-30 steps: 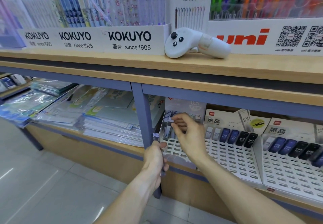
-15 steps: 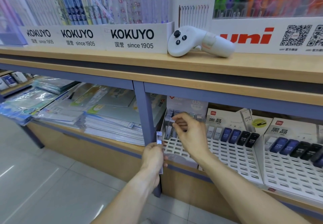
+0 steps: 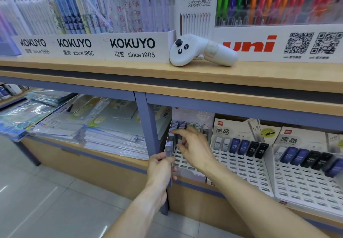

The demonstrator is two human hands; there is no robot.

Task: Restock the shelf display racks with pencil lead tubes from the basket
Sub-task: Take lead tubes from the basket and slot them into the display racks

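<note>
Seemingly, tube (image 3: 169, 149) between left fingers (image 3: 161, 157).

One head-worn wide-angle view looks forward and down, close to the lower shelf racks (image 3: 241, 163).

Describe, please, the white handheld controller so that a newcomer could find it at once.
Start at the wooden top shelf. Between the KOKUYO pen display and the red uni sign lies the white controller, on its side. Unlike the stationery around it, it has black buttons on a round head.
</note>
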